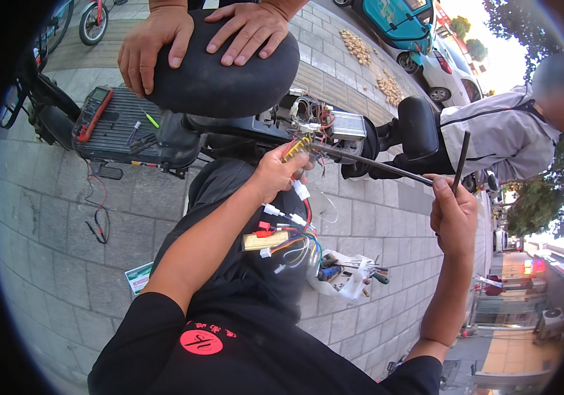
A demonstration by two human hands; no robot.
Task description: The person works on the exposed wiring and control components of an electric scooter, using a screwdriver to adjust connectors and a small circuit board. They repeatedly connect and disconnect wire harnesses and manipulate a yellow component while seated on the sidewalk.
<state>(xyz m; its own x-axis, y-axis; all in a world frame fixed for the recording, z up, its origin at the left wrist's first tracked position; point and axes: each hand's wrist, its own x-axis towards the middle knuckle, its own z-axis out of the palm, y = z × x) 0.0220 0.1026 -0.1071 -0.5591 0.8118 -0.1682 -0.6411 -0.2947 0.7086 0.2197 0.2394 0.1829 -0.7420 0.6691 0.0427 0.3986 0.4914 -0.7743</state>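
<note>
My left hand (pixel 280 172) is closed around a small yellow-and-black piece (pixel 296 149) beside the open middle of an electric scooter (pixel 249 126). A white connector (pixel 301 190) on red and black wires hangs below that hand. My right hand (pixel 454 214) grips a long dark T-handle wrench (pixel 387 163) near its crossbar. The wrench's far end reaches the wiring by my left fingers; its tip contact is unclear. A silver finned box (pixel 348 125) sits on the scooter among loose wires (pixel 318 113). On my lap lies a gold-coloured box (pixel 265 241) with several plugged leads.
Another person's hands press on the black saddle (pixel 229 82). A red multimeter (pixel 95 113) and a green screwdriver (pixel 152 120) lie on the ribbed footboard (pixel 120 141). A bag of tools (pixel 344 280) rests on the paving. Someone in a grey jacket (pixel 486 128) stands at right.
</note>
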